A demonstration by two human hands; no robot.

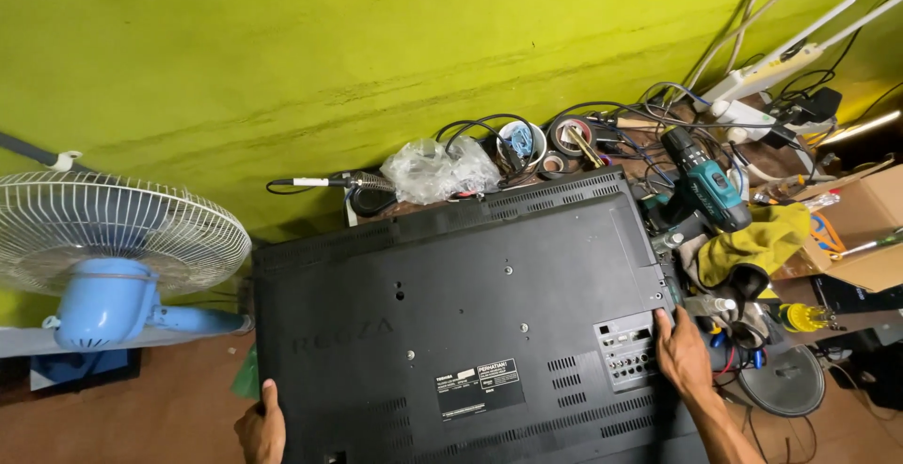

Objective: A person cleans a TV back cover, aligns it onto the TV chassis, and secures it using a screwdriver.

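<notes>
A large black flat television (470, 323) lies face down, its back panel up, with vents, screw holes, a white-and-black label and a grey port panel (627, 351) on the right. My left hand (261, 429) grips its lower left edge, thumb on the panel. My right hand (682, 356) holds the right edge beside the port panel, fingers curled over the side.
A blue and white fan (108, 257) stands at the left. Behind the television lie a clear plastic bag (437, 171), tape rolls and tangled cables. To the right are a teal cordless drill (705, 191), a yellow cloth (757, 243), a cardboard box (870, 229) and a round black speaker (781, 381).
</notes>
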